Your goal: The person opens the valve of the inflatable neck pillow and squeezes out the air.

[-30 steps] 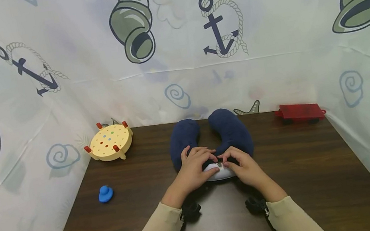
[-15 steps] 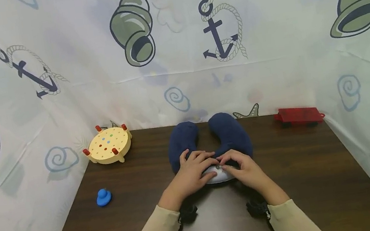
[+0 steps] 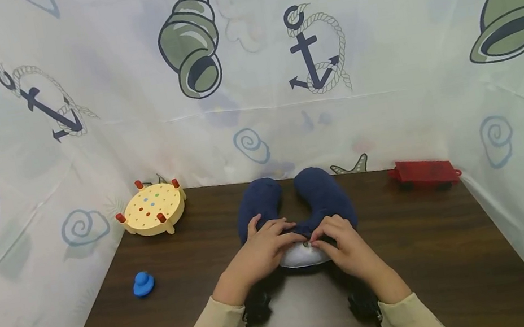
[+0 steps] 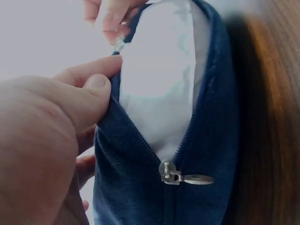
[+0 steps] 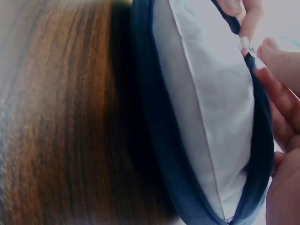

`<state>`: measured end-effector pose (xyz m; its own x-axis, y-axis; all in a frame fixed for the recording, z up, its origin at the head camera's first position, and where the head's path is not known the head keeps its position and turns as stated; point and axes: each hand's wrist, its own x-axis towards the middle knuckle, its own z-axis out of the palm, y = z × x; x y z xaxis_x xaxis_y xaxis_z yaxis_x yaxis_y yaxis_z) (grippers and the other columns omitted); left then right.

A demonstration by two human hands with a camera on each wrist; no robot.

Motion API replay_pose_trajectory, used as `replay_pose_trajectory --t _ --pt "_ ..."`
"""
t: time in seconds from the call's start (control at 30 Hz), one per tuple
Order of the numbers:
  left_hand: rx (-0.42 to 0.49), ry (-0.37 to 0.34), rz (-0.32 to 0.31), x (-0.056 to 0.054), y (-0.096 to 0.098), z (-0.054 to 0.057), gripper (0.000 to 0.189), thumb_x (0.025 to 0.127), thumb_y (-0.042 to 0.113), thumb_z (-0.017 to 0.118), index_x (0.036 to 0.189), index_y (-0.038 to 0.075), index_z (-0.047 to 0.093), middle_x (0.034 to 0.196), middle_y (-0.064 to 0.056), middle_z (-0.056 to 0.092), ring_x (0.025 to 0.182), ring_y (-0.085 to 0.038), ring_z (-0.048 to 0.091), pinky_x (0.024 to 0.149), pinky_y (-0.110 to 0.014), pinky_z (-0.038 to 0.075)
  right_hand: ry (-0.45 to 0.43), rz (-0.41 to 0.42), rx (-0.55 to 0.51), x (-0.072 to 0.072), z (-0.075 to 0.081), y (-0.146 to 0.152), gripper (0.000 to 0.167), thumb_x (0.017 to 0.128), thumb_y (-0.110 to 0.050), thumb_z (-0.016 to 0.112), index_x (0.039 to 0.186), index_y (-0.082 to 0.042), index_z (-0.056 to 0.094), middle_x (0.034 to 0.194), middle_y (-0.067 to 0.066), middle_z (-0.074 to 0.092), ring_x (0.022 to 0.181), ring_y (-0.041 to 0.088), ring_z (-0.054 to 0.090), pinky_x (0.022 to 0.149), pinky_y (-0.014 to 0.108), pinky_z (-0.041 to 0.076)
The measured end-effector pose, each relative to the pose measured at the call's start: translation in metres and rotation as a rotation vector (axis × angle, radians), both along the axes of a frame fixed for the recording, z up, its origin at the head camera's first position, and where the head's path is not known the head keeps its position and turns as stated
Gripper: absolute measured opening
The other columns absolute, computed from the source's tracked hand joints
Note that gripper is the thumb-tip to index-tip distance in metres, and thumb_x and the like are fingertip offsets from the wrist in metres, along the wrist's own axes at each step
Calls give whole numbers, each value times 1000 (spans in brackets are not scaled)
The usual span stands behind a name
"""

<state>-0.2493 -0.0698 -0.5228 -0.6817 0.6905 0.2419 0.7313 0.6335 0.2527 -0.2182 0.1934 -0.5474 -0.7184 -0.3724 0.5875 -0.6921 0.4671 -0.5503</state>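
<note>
A navy U-shaped neck pillow [image 3: 325, 193] lies on the table, its zipped edge facing me. The zip is parted, and a white inner [image 3: 303, 258] bulges through the gap. In the left wrist view, a metal zip pull [image 4: 198, 179] sits at one end of the opening. My left hand [image 3: 258, 255] pinches the upper cover edge between thumb and forefinger, its other fingers behind the fabric. Beside it my right hand [image 3: 349, 247] has thumb and forefinger on a small clear plastic piece [image 5: 244, 43] at the same edge. The right fingers partly hide this piece.
Toward the back left stands a round yellow toy [image 3: 155, 208] with red-tipped pegs. A blue rubber duck [image 3: 143, 284] is at the left, and a red toy wagon [image 3: 425, 174] at the back right. A patterned curtain hangs behind the dark wooden table [image 3: 440, 249].
The head view has tilted slightly, so the scene sits lower. My left thumb has moved off the white inner to the cover edge. Both hands stay at the opening.
</note>
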Motion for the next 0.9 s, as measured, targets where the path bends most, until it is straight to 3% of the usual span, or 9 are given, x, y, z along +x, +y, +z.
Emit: replay_pose_trajectory --t 0.17,0.3,0.4,0.5,0.57,0.63,0.9 --pt "12 -2 12 -6 -1 0 32 112 33 64 141 44 70 155 1 65 154 -24 49 128 -73 19 -5 -3 8 -1 5 1 22 88 -4 87 100 -19 76 99 -8 67 99 15 56 92 37 37" --pt "5 -4 43 -8 -3 -5 37 112 42 62 148 43 65 160 -1 61 161 -27 41 129 -74 14 -53 1 -6 0 4 1 19 91 -7 86 98 -20 75 117 3 68 127 28 61 109 51 34" --pt "-14 -18 70 -7 -6 -7 43 109 50 64 151 44 63 165 -4 55 166 -30 32 129 -76 9 -108 29 -35 -1 -1 0 7 99 -12 80 100 -15 73 131 12 65 141 36 58 123 42 36" --pt "-8 -54 76 -7 -6 -8 49 103 58 69 149 44 64 168 -4 52 168 -31 29 129 -77 6 -167 33 -55 -1 -3 1 8 106 -19 73 103 -11 73 138 13 64 138 31 60 114 22 47" --pt "8 -80 74 -8 -5 -10 51 99 60 74 147 44 65 168 -2 52 167 -29 29 129 -77 5 -176 15 -59 -1 -4 1 9 106 -20 72 104 -11 73 137 13 65 134 29 62 108 18 49" --pt "32 -94 67 -10 -5 -14 51 96 60 77 144 45 67 167 0 52 166 -27 30 129 -76 3 -180 -6 -51 -1 -4 0 3 104 -15 75 107 -14 74 134 10 68 131 26 64 107 20 51" --pt "70 -109 62 -14 -3 -24 55 88 63 83 139 48 69 162 4 54 157 -24 40 128 -74 3 -141 -35 23 -1 -4 -4 18 102 -5 75 116 -14 81 120 -1 71 117 19 67 101 41 55"
